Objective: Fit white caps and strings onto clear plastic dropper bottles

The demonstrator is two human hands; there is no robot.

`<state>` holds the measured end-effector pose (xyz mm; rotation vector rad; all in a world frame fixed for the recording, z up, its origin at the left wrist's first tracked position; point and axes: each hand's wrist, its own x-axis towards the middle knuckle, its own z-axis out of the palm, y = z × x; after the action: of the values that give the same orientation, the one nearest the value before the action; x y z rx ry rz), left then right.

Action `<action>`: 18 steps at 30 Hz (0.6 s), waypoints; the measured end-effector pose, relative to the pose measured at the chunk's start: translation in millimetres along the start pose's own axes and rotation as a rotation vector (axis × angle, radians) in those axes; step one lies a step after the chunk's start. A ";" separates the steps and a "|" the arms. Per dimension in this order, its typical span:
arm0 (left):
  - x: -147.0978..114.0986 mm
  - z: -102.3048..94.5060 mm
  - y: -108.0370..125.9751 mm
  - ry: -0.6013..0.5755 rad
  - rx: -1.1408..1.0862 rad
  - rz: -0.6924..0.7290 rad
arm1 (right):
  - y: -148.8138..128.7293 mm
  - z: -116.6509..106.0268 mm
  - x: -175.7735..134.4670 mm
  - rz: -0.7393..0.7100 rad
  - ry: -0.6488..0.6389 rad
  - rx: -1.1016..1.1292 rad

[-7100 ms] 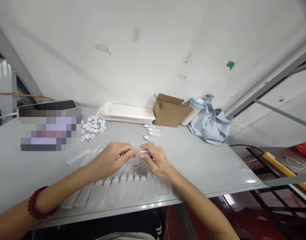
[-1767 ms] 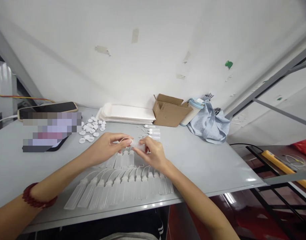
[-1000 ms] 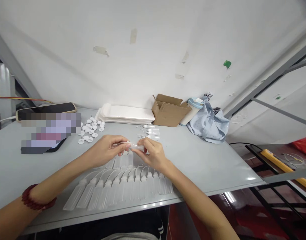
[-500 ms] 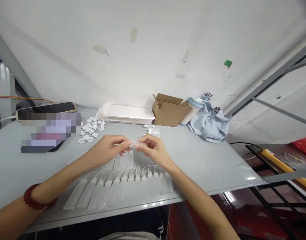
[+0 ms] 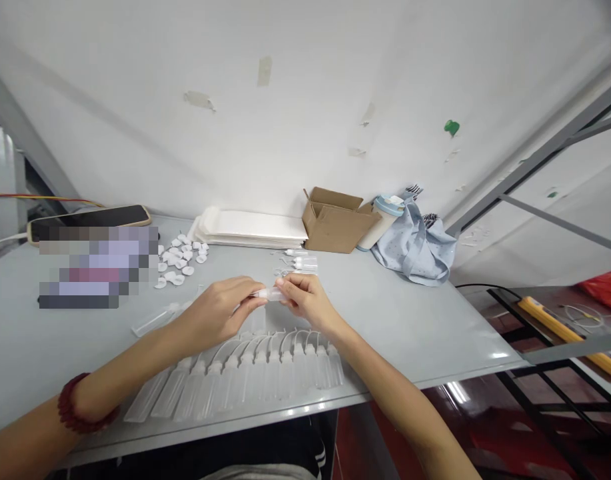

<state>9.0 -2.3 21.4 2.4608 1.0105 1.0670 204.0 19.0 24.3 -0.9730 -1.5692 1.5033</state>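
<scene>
Between my two hands is a small translucent plastic bottle (image 5: 274, 294), held sideways above the table. My left hand (image 5: 230, 303) is closed, its thumb and fingers pinching the white cap end. My right hand (image 5: 309, 297) grips the bottle's body near the other end, fingers curled. Just below the hands, a row of similar clear bottles (image 5: 230, 380) with white tops and thin curved tubes lies along the table's front edge. Another such bottle (image 5: 155, 320) lies left of my left forearm, and more lie partly hidden under my hands.
White caps (image 5: 178, 257) are scattered at the back left, beside a pixelated device (image 5: 100, 267) and a phone (image 5: 95, 219). Along the wall stand white flat packs (image 5: 255, 227), an opened cardboard box (image 5: 335, 223), a lidded cup (image 5: 380, 223) and a blue cloth bag (image 5: 415, 247).
The bottle now shows between my fingertips, where they nearly hid it before. My left wrist has shifted slightly right, and a bottle at the left has come into view.
</scene>
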 end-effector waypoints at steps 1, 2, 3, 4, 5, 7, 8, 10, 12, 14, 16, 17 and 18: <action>-0.9 1.8 -0.7 0.032 0.031 0.053 | -0.1 -0.4 0.8 0.033 -0.022 0.038; -1.5 2.8 -1.2 0.054 0.049 0.084 | -0.2 -0.7 1.3 0.046 -0.036 0.054; -1.7 2.9 -1.2 0.060 0.054 0.089 | -0.1 -1.0 1.6 0.038 -0.039 0.055; -1.5 2.1 -1.0 0.053 0.047 0.071 | -0.1 -1.2 1.5 0.017 -0.034 0.044; -0.9 0.5 -0.4 0.038 0.026 0.034 | 0.0 -1.2 1.3 -0.012 -0.023 0.022; 1.0 -4.0 0.8 -0.005 -0.040 -0.082 | 0.2 -1.0 0.4 -0.070 -0.009 -0.040; 2.1 -6.4 1.3 -0.026 -0.074 -0.140 | 0.2 -0.7 0.0 -0.094 -0.006 -0.069; 4.1 -10.1 1.8 -0.056 -0.110 -0.222 | 0.2 -0.1 -0.9 -0.125 0.007 -0.121; 5.4 -11.9 2.3 -0.073 -0.103 -0.251 | -0.1 0.6 -1.5 -0.143 0.034 -0.159; 5.7 -11.7 3.2 -0.083 -0.078 -0.251 | -0.3 0.9 -2.1 -0.152 0.064 -0.179; 5.0 -10.2 3.8 -0.112 -0.052 -0.236 | -0.2 0.8 -2.8 -0.148 0.072 -0.193; 4.2 -9.0 3.6 -0.123 -0.035 -0.214 | 0.2 0.5 -3.1 -0.141 0.073 -0.199; 3.1 -7.4 2.9 -0.127 -0.014 -0.177 | 0.6 0.2 -3.3 -0.131 0.072 -0.207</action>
<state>6.5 -2.4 29.6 2.3431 1.1513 0.8477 205.3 16.0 23.7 -1.0066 -1.7255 1.2218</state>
